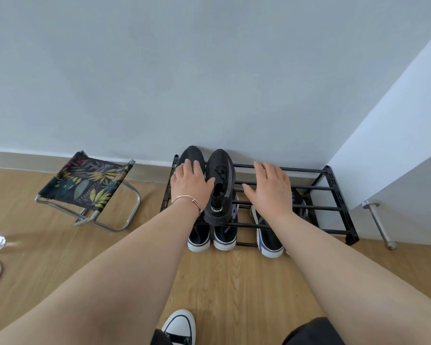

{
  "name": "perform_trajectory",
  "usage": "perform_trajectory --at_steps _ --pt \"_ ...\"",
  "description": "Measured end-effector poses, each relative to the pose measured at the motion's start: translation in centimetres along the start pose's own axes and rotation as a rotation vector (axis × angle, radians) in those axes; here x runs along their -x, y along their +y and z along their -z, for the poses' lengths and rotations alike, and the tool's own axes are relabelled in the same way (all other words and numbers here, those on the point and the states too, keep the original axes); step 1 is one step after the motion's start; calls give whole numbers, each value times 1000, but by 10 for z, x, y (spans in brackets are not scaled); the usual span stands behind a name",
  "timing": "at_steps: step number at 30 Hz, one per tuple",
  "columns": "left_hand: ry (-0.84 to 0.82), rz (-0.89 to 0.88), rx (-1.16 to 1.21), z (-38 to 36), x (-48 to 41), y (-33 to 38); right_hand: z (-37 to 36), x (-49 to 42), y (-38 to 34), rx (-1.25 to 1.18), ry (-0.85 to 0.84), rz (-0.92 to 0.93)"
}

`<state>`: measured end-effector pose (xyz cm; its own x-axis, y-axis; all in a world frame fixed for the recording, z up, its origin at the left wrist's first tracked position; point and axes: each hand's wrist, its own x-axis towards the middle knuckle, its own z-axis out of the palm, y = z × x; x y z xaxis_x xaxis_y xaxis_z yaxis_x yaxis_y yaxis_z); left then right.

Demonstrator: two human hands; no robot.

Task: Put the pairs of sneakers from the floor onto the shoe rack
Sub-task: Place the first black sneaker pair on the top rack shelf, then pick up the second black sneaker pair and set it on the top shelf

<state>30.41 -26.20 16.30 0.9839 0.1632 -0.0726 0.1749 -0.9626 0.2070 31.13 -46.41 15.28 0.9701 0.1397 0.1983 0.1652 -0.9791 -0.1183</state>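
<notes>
Black knit sneakers (pixel 219 185), a pair, lie on the top tier of the black shoe rack (pixel 334 190) at frame centre, toes to the wall. The left hand (pixel 189 183) rests spread on the left sneaker; the right hand (pixel 269 190) hovers spread over bare bars, holding nothing. Low-top sneakers (pixel 223 236) occupy the lower tier. Risk: the right sneaker's heel overhangs the front bar and may tip off if nudged. A folding stool (pixel 87 185) stands at left.

My left hand (pixel 188 181) rests on a black sneaker (pixel 220 185) atop the rack (pixel 334 189); right hand (pixel 269 189) spread flat over the bars.
</notes>
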Motion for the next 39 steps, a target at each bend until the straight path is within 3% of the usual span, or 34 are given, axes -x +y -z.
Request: perform_trajectory --at_steps 10,22,30,39 --pt "28 -289 -116 -13 15 74 28 31 64 130 11 -43" --pt "-2 -493 -129 -63 48 192 48 106 166 212 -16 -185" --pt "-114 -652 -111 -115 91 269 51 176 234 243 -26 -254" --pt "-266 -801 -128 -165 146 312 34 297 309 189 -72 -525"
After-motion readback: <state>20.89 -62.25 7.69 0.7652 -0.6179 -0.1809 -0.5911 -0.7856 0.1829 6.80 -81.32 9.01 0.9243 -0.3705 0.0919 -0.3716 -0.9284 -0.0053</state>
